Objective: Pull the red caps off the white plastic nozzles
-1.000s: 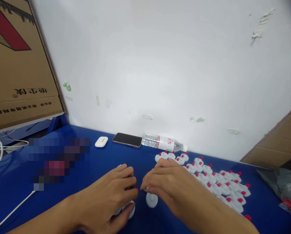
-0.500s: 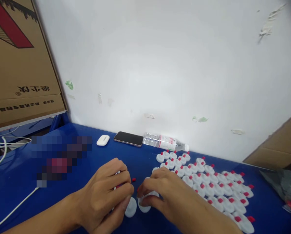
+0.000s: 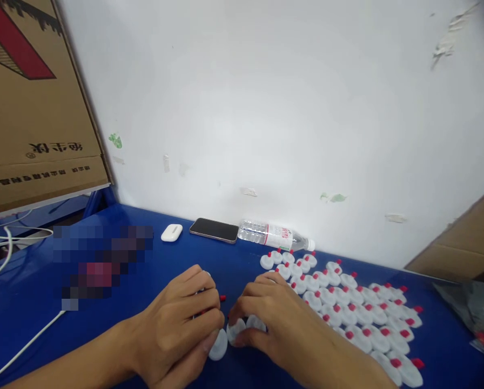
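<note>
My left hand (image 3: 181, 327) is closed, its fingers curled down over the blue table. A round white plastic bottle (image 3: 218, 347) shows beside its thumb tip, and bits of red and white peek out between the fingers; what they grip is hidden. My right hand (image 3: 266, 319) pinches another round white bottle (image 3: 236, 331) between thumb and fingers, tilted on its edge. A further white bottle (image 3: 256, 323) shows under the arch of that hand. A small red cap (image 3: 222, 298) lies between the two hands.
Many round white bottles with red caps (image 3: 363, 314) lie grouped at the right. Along the wall are a white earphone case (image 3: 172, 233), a phone (image 3: 214, 230) and a lying water bottle (image 3: 276, 236). A plastic bag (image 3: 483, 319) sits far right, a white cable (image 3: 27, 348) left.
The white bottle in my right hand has shifted slightly up and left and tilted, so it shows apart from the bottle behind it. My left hand has barely moved.
</note>
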A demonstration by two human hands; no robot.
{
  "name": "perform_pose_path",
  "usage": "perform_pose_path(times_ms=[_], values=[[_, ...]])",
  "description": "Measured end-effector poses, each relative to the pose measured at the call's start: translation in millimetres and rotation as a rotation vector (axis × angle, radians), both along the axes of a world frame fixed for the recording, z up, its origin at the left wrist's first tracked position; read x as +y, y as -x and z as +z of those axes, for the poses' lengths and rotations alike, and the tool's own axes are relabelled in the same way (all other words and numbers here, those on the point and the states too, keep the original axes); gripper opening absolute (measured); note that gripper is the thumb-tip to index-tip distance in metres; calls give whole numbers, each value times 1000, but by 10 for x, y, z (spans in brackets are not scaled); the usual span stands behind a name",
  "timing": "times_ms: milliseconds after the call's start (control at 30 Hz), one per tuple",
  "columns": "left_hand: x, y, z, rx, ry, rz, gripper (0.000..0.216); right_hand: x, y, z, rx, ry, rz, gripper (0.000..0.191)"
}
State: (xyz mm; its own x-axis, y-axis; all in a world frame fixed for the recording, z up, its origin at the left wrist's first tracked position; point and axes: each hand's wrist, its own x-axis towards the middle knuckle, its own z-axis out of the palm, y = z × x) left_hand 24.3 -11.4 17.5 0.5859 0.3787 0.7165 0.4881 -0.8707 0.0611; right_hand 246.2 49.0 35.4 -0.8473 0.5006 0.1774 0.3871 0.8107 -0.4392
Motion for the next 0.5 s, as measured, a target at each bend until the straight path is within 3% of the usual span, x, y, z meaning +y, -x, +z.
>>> perform_pose_path(times_ms=[167,267,500], values=[[5,12,-5,-24,-7,33,18,125,-120,6,103,-196,-166,20],[2,20,13,-57,-6,66,18,231,-208,-44,5,-370,-242,24],[4,51,52,-83,-4,122,19,339,-267,-60,-157,-550,-290,22]])
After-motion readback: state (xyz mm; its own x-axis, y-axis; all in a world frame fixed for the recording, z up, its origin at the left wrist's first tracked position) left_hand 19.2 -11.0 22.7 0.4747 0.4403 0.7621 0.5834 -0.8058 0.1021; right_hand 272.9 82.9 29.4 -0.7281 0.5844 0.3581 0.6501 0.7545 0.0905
